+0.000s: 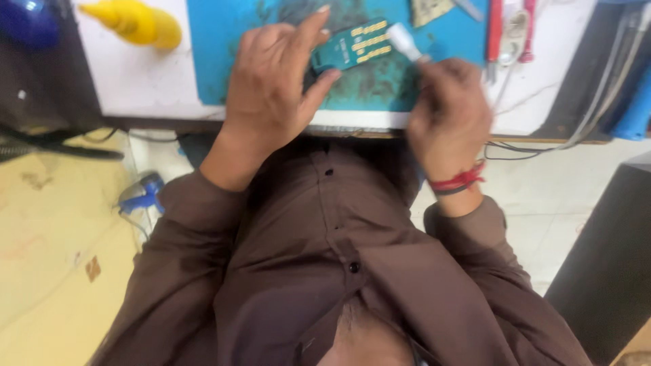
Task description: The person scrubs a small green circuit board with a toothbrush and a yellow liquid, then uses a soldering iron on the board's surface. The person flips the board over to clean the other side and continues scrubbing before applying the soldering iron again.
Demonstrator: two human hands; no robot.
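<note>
Circuit board (358,45), green with gold pads, is lying on the blue mat (224,41) at the desk edge; the left hand (271,88) is pinching its near end, steadying it while the right hand (447,112), closed around a white brush (405,41), is pressing the tip just beyond the grip.

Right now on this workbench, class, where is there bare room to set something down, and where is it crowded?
Bare white bench lies between the yellow bottle and the blue mat; the mat's left part is also free. It is crowded mid-mat, where the left hand holds the green circuit board and the right hand a white tool, and by the red-handled tools.
</note>
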